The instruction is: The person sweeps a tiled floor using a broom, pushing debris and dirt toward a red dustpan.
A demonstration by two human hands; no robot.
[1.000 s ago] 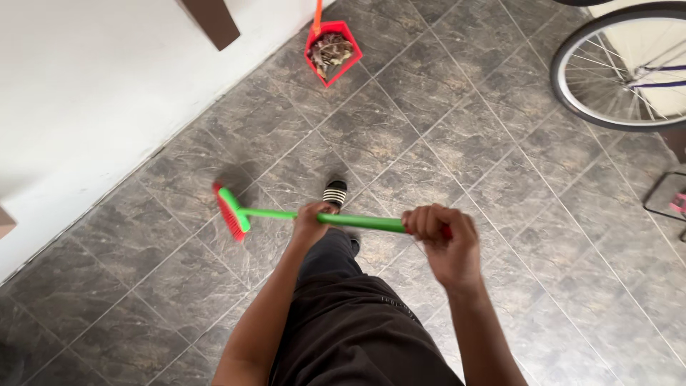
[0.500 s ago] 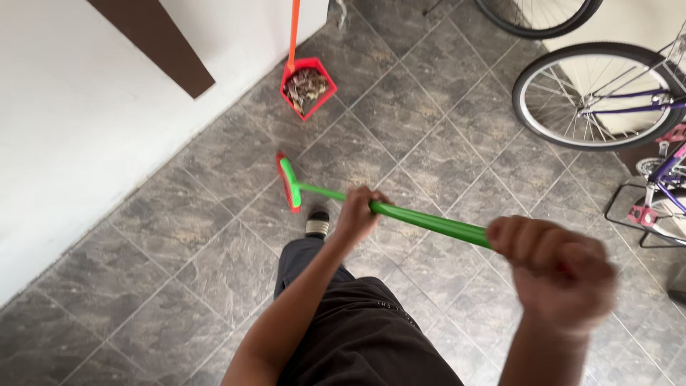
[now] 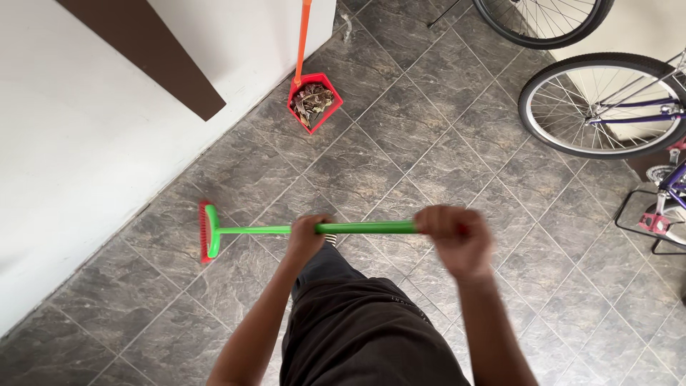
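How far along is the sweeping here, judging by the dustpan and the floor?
Some looks done: the red dustpan by the white wall already holds dry leaves. In hand: the left hand and right hand grip the green broom, its head on the grey tile floor beside the wall. No loose debris shows on the visible tiles; little seems left.

The broom (image 3: 286, 230) has swung its head back left toward the wall (image 3: 86, 143), its handle now level.
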